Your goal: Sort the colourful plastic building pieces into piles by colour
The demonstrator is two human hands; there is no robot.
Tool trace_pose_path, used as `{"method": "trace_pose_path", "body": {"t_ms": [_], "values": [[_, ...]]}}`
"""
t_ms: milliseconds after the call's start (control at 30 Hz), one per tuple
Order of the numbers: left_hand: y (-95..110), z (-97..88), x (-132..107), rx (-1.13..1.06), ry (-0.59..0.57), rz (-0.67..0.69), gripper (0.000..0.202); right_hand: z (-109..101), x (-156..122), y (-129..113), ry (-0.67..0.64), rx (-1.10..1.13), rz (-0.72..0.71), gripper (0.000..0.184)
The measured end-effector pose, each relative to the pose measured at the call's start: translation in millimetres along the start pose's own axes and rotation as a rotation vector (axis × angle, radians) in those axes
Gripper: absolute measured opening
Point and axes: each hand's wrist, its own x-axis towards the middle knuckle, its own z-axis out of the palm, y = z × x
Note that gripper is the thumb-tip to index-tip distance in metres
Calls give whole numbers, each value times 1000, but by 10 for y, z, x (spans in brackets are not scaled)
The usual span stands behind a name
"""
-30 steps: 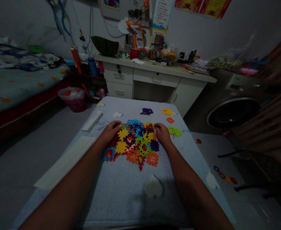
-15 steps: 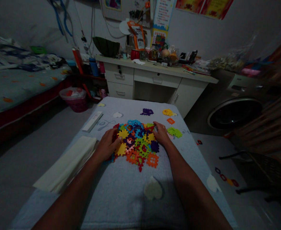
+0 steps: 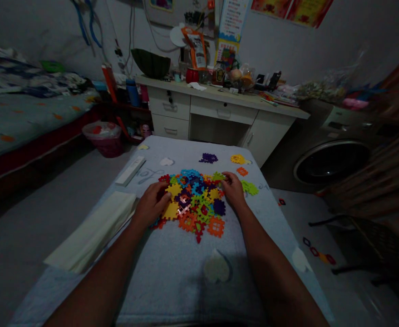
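A heap of colourful notched plastic building pieces [image 3: 198, 200] lies in the middle of the cloth-covered table [image 3: 179, 272]. At the heap's left edge rests my left hand [image 3: 152, 203], thumb apart from the fingers, beside a yellow square piece [image 3: 170, 211]. My right hand [image 3: 233, 188] is at the heap's upper right, its fingertips closed on the edge of a green notched piece [image 3: 218, 176]. Smaller groups lie apart from the heap: purple pieces [image 3: 208, 157], yellow pieces [image 3: 238, 159], an orange piece [image 3: 242, 171] and green pieces [image 3: 249, 187].
A long white box [image 3: 130, 171] and a folded pale cloth or bag [image 3: 93, 231] lie along the table's left side. Beyond stands a cluttered white desk [image 3: 172, 109]. To the right are a washing machine [image 3: 332, 150] and a chair [image 3: 366, 240]; a pink bin [image 3: 105, 141] stands left.
My right hand has shifted slightly right and away from the heap, and the green piece at its fingertips has moved with it. My left hand has stayed nearly in place.
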Motion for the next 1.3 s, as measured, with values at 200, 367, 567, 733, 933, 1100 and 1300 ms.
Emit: {"method": "trace_pose_path", "body": {"t_ms": [200,367,567,733,933,1100,1300], "values": [[27,-20,7,-68,91,-20,34,-92,-23,-29,131,-90,-45,20],[84,-46,3,-90,221,-28,28,-135,-34,-34,234,-164,-108,13],[132,-44,-6,-72,336,-26,26,-203,-2,18,299,-218,-173,14],[141,-50,10,-53,353,-1,27,-445,111,21,396,-240,-127,16],[-3,-53,33,-4,195,9,27,-918,212,130,415,-333,-58,14],[-112,-30,52,77,97,54,31,-1079,38,295,266,-404,-69,14],[-229,4,65,91,48,63,39,-1021,-184,347,216,-449,-106,14]]}}
